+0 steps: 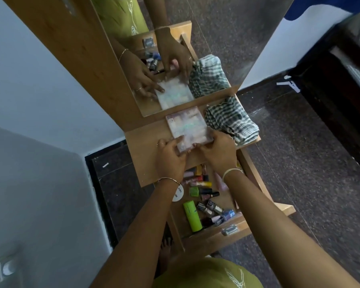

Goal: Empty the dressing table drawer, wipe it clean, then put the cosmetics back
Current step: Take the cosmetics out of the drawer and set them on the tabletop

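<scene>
Nearest is the open wooden drawer (213, 235), pulled out below the person's 2 bare forearms. Inside it lies a jumble of small cosmetics. A bright green cylindrical bottle (192, 216) lies on its side at the drawer's left. Several small dark nail polish bottles (211, 207) lie in the drawer's middle. Red, yellow and pink lipstick tubes (199, 179) lie at the drawer's far end. A white round disc (178, 194) shows at the drawer's left edge, partly under the left wrist. A small silvery blue packet (229, 229) rests on the drawer's front rim.

Just beyond the drawer, over the light wooden surface (145, 146), both hands meet on 1 flat square pearly palette (186, 124). The left hand (170, 157) pinches its near left corner, thumb on top and fingers curled under. The right hand (216, 151) grips its near right edge the same way. Whether the palette's far side touches the surface cannot be told.

Beyond the drawer's right side, just beside the palette, a crumpled green and white checked cloth (232, 119) lies on the surface. Farthest from the drawer stands the tall wall mirror (216, 38), which reflects hands, palette and cloth.
</scene>
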Motion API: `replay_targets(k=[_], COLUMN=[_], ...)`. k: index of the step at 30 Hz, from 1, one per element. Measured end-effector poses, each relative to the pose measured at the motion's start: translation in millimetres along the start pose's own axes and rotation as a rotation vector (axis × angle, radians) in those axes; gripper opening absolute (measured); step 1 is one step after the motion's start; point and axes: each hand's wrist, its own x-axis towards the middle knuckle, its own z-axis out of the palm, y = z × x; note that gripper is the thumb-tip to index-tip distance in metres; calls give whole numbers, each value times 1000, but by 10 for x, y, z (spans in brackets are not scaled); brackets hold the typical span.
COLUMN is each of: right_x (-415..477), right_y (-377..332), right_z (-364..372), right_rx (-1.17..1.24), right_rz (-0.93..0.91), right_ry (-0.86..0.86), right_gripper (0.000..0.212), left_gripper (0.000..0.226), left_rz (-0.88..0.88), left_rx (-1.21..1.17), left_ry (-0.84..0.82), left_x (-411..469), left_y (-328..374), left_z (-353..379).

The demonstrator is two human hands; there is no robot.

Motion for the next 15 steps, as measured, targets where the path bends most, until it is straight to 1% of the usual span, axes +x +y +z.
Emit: replay_targets(k=[3,5,7,9,10,12,13,15], right_x=[-138,-292,-511,-758,-871,-1095,-1188,-1315], right_y=[37,78,123,192,242,340,382,428], right_z=[-14,-25,-34,-28,-12,28,59,128], right_rx=[1,14,17,-5,-19,-52,-91,-235], right_rz=[-65,-56,-46,-42,-32,16,37,41], right_ry=[7,23,51,63,39,-80,-164,-354], right_gripper=[62,59,51,38,32,26,25,23], left_gripper=[47,48,41,29,24,14,13,20], left_rz=[25,33,63,136,161,147,145,179], left_rx=[11,-7,11,42,35,36,97,320], left_ry=[-21,-18,5,-10,-42,-142,-186,-258], left_x=[-29,-71,-169,-334,-428,-646,-740,-877], left_y=[-21,-22,-11,-26,-59,-189,-277,-462], left_z=[-21,-77,-178,-273,-302,-327,-322,-286])
